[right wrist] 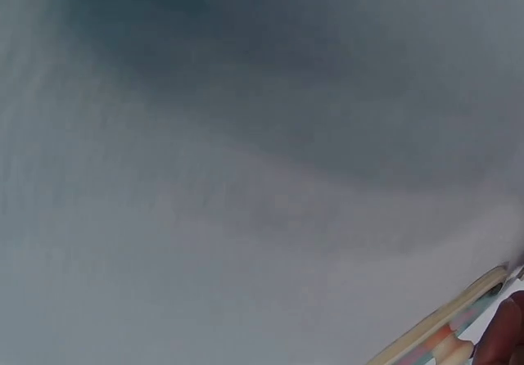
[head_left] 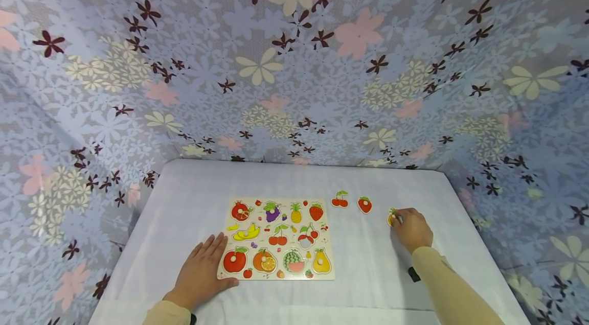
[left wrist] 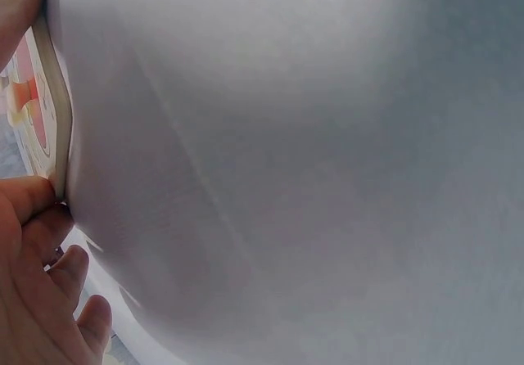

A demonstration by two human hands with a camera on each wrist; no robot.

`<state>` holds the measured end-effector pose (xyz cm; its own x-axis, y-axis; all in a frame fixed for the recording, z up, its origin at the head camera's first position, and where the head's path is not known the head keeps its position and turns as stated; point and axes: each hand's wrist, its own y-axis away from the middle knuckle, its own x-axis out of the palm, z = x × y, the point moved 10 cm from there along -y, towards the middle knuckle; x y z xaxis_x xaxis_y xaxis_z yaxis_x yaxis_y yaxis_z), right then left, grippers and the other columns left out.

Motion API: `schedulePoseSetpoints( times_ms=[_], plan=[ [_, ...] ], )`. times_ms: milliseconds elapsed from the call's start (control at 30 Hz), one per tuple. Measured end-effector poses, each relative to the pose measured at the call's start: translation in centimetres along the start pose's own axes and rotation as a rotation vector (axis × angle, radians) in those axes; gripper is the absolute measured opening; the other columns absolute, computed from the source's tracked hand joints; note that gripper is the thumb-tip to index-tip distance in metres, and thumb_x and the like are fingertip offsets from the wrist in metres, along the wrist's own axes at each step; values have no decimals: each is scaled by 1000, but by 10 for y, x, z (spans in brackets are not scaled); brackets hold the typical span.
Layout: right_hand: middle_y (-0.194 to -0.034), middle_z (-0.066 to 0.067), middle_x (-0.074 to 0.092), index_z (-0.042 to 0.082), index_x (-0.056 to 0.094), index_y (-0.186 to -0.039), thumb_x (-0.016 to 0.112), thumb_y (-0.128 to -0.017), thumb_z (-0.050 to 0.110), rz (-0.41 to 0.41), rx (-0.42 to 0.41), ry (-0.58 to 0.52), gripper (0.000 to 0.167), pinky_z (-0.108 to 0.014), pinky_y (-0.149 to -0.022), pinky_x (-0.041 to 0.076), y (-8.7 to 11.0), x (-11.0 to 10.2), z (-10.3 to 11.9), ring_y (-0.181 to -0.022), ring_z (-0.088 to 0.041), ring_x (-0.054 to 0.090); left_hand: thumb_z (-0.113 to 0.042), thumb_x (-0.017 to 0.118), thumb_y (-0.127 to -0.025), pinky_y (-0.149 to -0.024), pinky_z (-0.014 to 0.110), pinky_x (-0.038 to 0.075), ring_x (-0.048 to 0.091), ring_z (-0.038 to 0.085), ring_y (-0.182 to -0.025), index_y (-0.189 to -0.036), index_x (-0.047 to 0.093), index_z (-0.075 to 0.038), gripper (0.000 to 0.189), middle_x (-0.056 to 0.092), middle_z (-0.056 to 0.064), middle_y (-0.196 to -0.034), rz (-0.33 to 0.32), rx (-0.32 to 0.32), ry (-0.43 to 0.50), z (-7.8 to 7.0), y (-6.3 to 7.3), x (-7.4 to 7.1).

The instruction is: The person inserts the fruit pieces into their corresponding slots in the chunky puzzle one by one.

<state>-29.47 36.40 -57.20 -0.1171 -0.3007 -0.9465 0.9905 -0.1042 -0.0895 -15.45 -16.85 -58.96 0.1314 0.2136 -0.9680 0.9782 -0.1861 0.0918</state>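
A blue-grey fabric (head_left: 138,59) with dark red, cream and pink flowers rises at the left, far and right sides of the worktop (head_left: 276,309), which has a white cloth. At the near left, the left hand (head_left: 200,271), in one beige sleeve (head_left: 165,312), lies spread and unclenched, fingertips touching the left edge of one thin, rectangular cream board (head_left: 322,277), thumb by its near edge.

The board lies left of centre and carries eleven large fruits in three rows. Far row, four: a red pomegranate (head_left: 241,211), purple grapes (head_left: 271,211), a yellow pineapple (head_left: 296,214), a red strawberry (head_left: 316,212). Middle row, three: yellow bananas (head_left: 246,233), red cherries (head_left: 277,237), a red-and-white fruit (head_left: 307,238). Near row, four: a red apple (head_left: 234,261), an orange (head_left: 264,261), a green-and-red watermelon (head_left: 293,262), a yellow pear (head_left: 321,262). Small fruit prints lie between.

Right of the board lie two loose flat pieces: one red cherry piece with green leaves (head_left: 339,200), then one red strawberry piece (head_left: 365,205). Farther right, the right hand (head_left: 414,232), in another beige sleeve (head_left: 448,284), pinches one yellow piece with a green top (head_left: 391,216), partly hidden by the fingers.
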Motion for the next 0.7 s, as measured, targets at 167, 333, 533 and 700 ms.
schedulePoseSetpoints(
  times_ms=[167, 333, 533, 700],
  plan=[
    [-121, -21, 60, 0, 70, -115, 67, -96, 18, 9, 13, -12, 27, -58, -84, 52, 1, 4, -1, -107, -40, 60, -73, 75, -69, -117, 56, 22, 29, 34, -145, -152, 40, -3, 114, 36, 12, -158, -7, 8, -5, 0, 0, 0],
    [-122, -19, 58, 1, 70, -113, 68, -95, 18, 24, -2, -28, 25, -55, -83, 52, 4, 5, 4, -101, -37, 63, -72, 75, -69, -117, 56, 22, 29, 34, -145, -152, 40, -3, 114, 36, 12, -158, 0, 3, 3, -1, 1, -1],
    [-122, -19, 58, 3, 71, -109, 70, -94, 17, -9, -40, -55, 20, -53, -83, 53, 7, 0, 14, -98, -34, 65, -72, 75, -69, -117, 56, 22, 29, 35, -145, -152, 40, -3, 113, 37, 12, -157, 7, 2, 9, -3, 1, -3],
    [-123, -18, 57, 4, 71, -106, 71, -94, 16, -22, -77, -102, 17, -52, -83, 55, 8, -2, 26, -98, -33, 66, -71, 76, -69, -116, 56, 23, 30, 35, -145, -151, 40, -3, 113, 38, 13, -157, 3, 9, 9, -4, 2, -5]
  ],
)
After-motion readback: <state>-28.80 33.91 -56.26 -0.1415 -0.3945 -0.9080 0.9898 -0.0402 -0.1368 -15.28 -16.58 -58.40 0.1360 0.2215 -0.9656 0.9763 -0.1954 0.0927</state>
